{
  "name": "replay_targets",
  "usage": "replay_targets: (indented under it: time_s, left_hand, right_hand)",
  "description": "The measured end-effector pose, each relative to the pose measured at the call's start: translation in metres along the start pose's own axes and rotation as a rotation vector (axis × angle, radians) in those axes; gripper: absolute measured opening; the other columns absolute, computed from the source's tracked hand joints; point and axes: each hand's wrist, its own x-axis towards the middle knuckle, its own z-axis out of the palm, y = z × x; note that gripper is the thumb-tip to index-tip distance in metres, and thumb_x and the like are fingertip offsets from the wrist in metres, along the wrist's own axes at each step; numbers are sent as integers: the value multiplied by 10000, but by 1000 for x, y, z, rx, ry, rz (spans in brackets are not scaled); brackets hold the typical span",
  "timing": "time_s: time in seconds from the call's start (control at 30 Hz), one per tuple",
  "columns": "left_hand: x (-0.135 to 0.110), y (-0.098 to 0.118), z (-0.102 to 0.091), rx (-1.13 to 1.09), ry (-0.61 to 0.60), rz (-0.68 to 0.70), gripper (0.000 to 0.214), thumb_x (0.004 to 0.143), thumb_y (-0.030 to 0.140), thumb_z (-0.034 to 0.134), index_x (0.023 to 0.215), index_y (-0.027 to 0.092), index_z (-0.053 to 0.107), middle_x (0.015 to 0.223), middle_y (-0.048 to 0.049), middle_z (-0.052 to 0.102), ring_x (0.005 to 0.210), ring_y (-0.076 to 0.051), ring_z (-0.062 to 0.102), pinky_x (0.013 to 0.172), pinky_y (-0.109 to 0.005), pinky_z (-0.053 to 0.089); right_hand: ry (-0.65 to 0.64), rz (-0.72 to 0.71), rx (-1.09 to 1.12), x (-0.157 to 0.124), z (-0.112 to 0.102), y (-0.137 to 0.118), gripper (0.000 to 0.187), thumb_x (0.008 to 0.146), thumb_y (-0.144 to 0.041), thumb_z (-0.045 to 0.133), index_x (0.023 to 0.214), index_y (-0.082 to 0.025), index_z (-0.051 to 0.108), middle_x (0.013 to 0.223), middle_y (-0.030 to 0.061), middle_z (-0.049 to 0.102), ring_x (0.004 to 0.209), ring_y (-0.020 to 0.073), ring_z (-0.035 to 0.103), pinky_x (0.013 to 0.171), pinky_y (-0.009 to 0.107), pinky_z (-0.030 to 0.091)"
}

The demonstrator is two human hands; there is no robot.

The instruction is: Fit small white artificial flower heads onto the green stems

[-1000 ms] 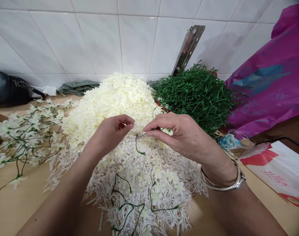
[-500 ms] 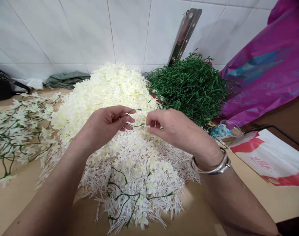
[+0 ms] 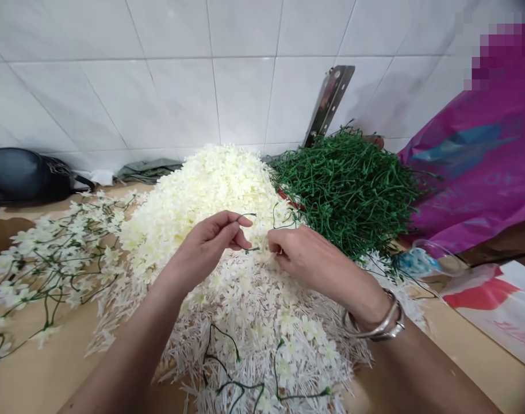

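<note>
A big heap of cream artificial flower heads (image 3: 210,190) covers the middle of the table. My left hand (image 3: 210,244) hovers over it, thumb and fingers pinched on a thin green wire stem (image 3: 247,217). My right hand (image 3: 303,256), with a silver bangle (image 3: 376,325) at the wrist, is curled fingers-down into the white blossoms right beside the stem, closed on something I cannot make out. More branched green stems (image 3: 227,368) lie on the flowers near the front edge.
A mound of bare green stems (image 3: 352,184) sits at the back right by a metal bracket (image 3: 329,103). Finished flower sprigs (image 3: 50,253) lie at the left. A black bag (image 3: 25,175) rests far left; a magenta plastic bag (image 3: 482,161) and printed bag (image 3: 499,305) lie right.
My right hand dropped from a raised pinch down into the blossoms. The left hand kept hold of the green stem. The camera view shifted slightly.
</note>
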Motion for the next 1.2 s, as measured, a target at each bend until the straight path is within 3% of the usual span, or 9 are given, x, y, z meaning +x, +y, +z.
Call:
replay_targets:
  time_s: [0.07, 0.2, 0.4, 0.53, 0.67, 0.77, 0.9, 1.07, 1.2]
  left_hand:
    - [1, -2, 1, -97, -21, -5, 230, 973, 371, 605, 1037, 173, 703, 836, -18, 687, 852, -165, 663, 880, -320, 523]
    - [1, -6, 5, -132, -25, -26, 214, 980, 372, 609, 1026, 187, 706, 781, 19, 576, 688, -115, 520, 679, -248, 430]
    - [-2, -2, 10, -74, 6, -10, 274, 963, 454, 625, 1020, 202, 718, 676, 48, 427, 608, -127, 376, 594, -261, 323]
    - [-5, 4, 15, -44, 37, 13, 270, 904, 477, 696, 950, 211, 719, 741, 28, 501, 643, -130, 410, 610, -261, 353]
    - [-4, 5, 18, -59, 36, 17, 309, 835, 470, 776, 985, 209, 706, 676, 50, 447, 627, -132, 373, 580, -256, 301]
    - [-2, 2, 19, -80, 43, 29, 334, 791, 454, 823, 968, 198, 701, 619, 83, 329, 590, -121, 284, 556, -256, 224]
    - [-1, 0, 19, -89, 68, 35, 310, 793, 485, 813, 848, 203, 697, 597, 72, 330, 598, -128, 274, 561, -266, 211]
    - [-2, 3, 19, -62, 57, 48, 329, 797, 465, 807, 974, 208, 703, 618, 83, 294, 589, -129, 262, 546, -261, 209]
    - [-5, 0, 25, 56, 178, 97, 332, 815, 426, 791, 1017, 220, 628, 614, 100, 280, 566, -123, 263, 525, -255, 198]
  right_hand:
    - [80, 6, 56, -1, -5, 3, 234, 830, 22, 505, 759, -194, 561, 661, -20, 565, 616, 132, 414, 625, 297, 251]
    - [223, 2, 206, -2, -8, 6, 216, 902, -41, 543, 993, -197, 660, 765, -9, 654, 675, 151, 535, 671, 289, 353]
    - [362, -80, 379, 0, -8, 15, 189, 947, -115, 584, 942, -209, 748, 918, 36, 715, 841, 183, 644, 775, 322, 447]
    - [371, -23, 611, 2, -8, 12, 132, 909, -208, 669, 1022, -205, 736, 846, 7, 707, 734, 157, 613, 688, 300, 457]
    - [351, -29, 752, 2, -10, 6, 65, 841, -234, 714, 849, -191, 666, 732, -28, 639, 666, 132, 561, 625, 271, 425]
    - [333, -29, 749, 2, -11, 2, 62, 848, -215, 661, 795, -186, 674, 705, -27, 617, 650, 127, 538, 610, 267, 398]
    - [303, -40, 747, 2, -12, -2, 105, 849, -211, 623, 760, -183, 671, 663, -30, 587, 632, 126, 516, 595, 266, 377]
    - [311, -24, 723, 2, -9, -3, 128, 857, -247, 608, 750, -188, 645, 649, -34, 576, 615, 124, 505, 584, 269, 358]
    - [384, 24, 641, 2, -2, -4, 104, 846, -217, 600, 743, -202, 598, 649, -45, 559, 620, 125, 493, 594, 278, 354]
